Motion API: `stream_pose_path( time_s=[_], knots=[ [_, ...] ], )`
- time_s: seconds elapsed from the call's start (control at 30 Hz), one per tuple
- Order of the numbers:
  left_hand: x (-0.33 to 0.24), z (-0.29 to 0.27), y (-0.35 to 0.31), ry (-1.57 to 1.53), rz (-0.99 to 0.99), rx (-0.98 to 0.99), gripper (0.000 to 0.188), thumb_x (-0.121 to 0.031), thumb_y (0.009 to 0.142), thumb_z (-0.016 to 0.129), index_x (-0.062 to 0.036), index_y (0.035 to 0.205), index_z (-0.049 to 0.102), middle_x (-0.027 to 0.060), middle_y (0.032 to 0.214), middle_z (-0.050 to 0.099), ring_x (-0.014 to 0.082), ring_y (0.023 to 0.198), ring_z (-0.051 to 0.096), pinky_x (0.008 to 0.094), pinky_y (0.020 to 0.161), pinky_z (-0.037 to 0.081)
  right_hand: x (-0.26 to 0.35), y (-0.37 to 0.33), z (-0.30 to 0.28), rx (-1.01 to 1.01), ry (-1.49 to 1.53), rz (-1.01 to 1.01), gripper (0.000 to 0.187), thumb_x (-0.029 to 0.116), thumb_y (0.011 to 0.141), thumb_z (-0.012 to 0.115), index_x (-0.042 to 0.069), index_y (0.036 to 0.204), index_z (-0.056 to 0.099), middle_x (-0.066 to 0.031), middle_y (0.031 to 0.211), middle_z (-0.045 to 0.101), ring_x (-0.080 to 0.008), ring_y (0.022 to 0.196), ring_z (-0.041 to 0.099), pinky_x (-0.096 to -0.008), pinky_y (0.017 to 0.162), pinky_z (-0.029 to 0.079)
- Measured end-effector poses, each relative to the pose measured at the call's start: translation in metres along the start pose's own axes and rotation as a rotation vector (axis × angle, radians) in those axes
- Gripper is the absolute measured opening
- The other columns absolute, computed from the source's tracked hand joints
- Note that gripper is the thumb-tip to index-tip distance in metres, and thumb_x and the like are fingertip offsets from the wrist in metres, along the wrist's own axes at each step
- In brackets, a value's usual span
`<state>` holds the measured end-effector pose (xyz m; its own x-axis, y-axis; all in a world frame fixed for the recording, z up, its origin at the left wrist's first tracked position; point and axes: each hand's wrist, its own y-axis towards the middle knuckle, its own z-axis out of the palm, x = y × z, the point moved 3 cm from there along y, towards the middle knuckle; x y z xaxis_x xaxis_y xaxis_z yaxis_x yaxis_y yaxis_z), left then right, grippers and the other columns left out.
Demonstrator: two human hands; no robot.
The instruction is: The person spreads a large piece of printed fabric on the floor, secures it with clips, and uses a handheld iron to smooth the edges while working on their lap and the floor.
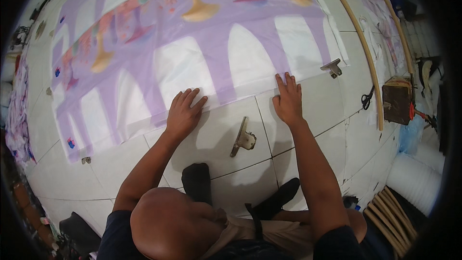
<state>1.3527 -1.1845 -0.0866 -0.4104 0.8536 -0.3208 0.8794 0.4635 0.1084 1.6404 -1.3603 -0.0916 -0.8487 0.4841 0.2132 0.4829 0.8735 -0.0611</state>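
Observation:
A large sheet of purple and white printed fabric (216, 58) lies spread on the tiled floor in front of me. My left hand (185, 110) rests on its near edge, fingers spread and pointing away. Farther right along the same edge, my right hand (288, 100) lies with its fingers stretched out onto the fabric. Neither hand holds anything. Between my forearms a metal bulldog clip (244, 139) lies loose on the tiles. Another bulldog clip (332, 68) grips the fabric's near right corner, and a smaller-looking clip (86, 160) sits at its near left corner.
Long wooden poles (356, 24) lie to the right, with black scissors (367, 100) and a brown box (398, 100) beside them. White rolls (416, 178) and several wooden sticks (392, 219) lie near right. Bunched purple fabric (19, 110) is at the left. My feet are below the loose clip.

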Motion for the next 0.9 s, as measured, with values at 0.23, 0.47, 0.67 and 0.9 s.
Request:
stream_pose_path(
  time_s=[0.23, 0.47, 0.67, 0.9],
  knots=[
    [0.008, -0.014, 0.005, -0.036, -0.087, -0.115, 0.030, -0.011, 0.080, 0.070, -0.0131, 0.110, 0.070, 0.0061, 0.110, 0.064, 0.0277, 0.104, 0.061, 0.0435, 0.092, 0.045, 0.056, 0.003, -0.012, -0.198, 0.145, -0.196, 0.038, 0.012, 0.082, 0.068, 0.011, 0.120, 0.064, -0.0108, 0.131, 0.054, -0.0294, 0.127, 0.048, -0.0519, 0.110, 0.031],
    [0.028, -0.062, -0.003, 0.086, -0.177, -0.276, 0.025, -0.005, 0.072, 0.072, -0.0120, 0.097, 0.069, 0.0032, 0.092, 0.063, 0.0234, 0.086, 0.059, 0.0402, 0.078, 0.043, 0.057, 0.044, -0.029, -0.284, 0.196, -0.203, 0.021, 0.006, 0.082, 0.068, 0.010, 0.102, 0.069, -0.0014, 0.115, 0.064, -0.0226, 0.114, 0.055, -0.0434, 0.099, 0.037],
    [0.017, -0.031, -0.034, 0.068, -0.073, -0.296, 0.030, -0.002, 0.072, 0.069, -0.0127, 0.099, 0.069, 0.0043, 0.096, 0.062, 0.0251, 0.087, 0.058, 0.0398, 0.078, 0.042, 0.043, 0.003, 0.001, -0.266, 0.121, -0.209, 0.031, 0.007, 0.084, 0.066, 0.012, 0.114, 0.066, -0.0083, 0.128, 0.058, -0.0300, 0.125, 0.051, -0.0500, 0.109, 0.034],
    [0.029, -0.019, -0.048, 0.018, -0.129, -0.127, 0.033, -0.005, 0.075, 0.067, -0.0111, 0.108, 0.069, 0.0069, 0.101, 0.062, 0.0277, 0.095, 0.058, 0.0450, 0.091, 0.043, 0.036, -0.011, 0.014, -0.168, 0.118, -0.206, 0.032, 0.013, 0.090, 0.062, 0.012, 0.121, 0.065, -0.0100, 0.135, 0.055, -0.0320, 0.131, 0.046, -0.0512, 0.114, 0.030]
  ],
)
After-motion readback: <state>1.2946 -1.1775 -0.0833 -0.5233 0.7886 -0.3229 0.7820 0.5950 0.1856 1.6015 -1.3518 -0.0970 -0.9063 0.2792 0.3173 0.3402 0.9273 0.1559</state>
